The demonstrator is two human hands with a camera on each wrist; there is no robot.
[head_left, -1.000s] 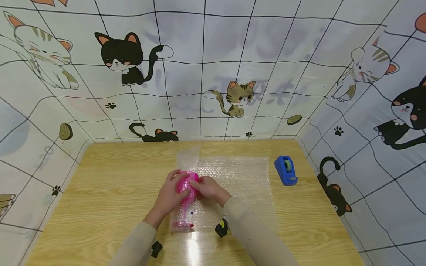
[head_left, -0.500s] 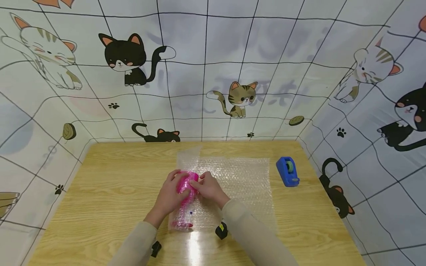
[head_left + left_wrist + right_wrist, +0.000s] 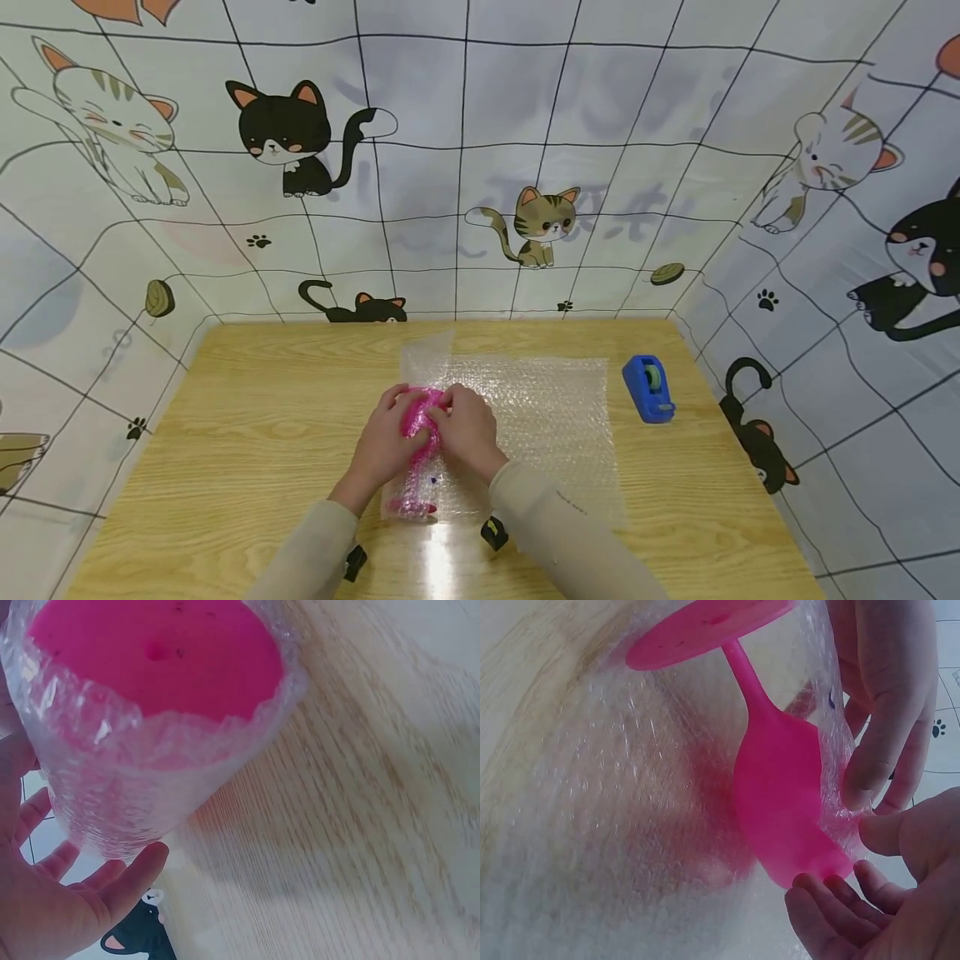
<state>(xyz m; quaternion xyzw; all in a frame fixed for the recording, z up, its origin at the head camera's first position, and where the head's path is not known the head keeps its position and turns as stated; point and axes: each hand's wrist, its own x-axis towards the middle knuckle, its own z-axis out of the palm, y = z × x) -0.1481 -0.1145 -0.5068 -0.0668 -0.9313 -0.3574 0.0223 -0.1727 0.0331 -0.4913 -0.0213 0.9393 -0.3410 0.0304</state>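
A pink wine glass (image 3: pixel 776 772) lies on its side on a sheet of bubble wrap (image 3: pixel 555 417), partly rolled in it. Its round foot (image 3: pixel 165 660) points toward the person, its mouth toward the back wall. My left hand (image 3: pixel 382 442) grips the wrapped bowl from the left, fingers curved over it. At the mouth end, my right hand (image 3: pixel 467 427) pinches the bubble wrap, thumb on the wrapped side and fingertips (image 3: pixel 802 885) right at the rim. One layer of wrap covers the bowl's left side; a flat stretch of it spreads rightward.
A blue tape dispenser (image 3: pixel 648 388) stands on the wooden table (image 3: pixel 277 400) at the right, beyond the sheet. Cat-printed cloth (image 3: pixel 420 183) walls in the back and both sides. A black wrist camera (image 3: pixel 494 532) sits below the right wrist.
My right hand has turned and shifted slightly forward over the glass's mouth, its knuckles now higher. The left hand keeps its grip, and the glass stays in place.
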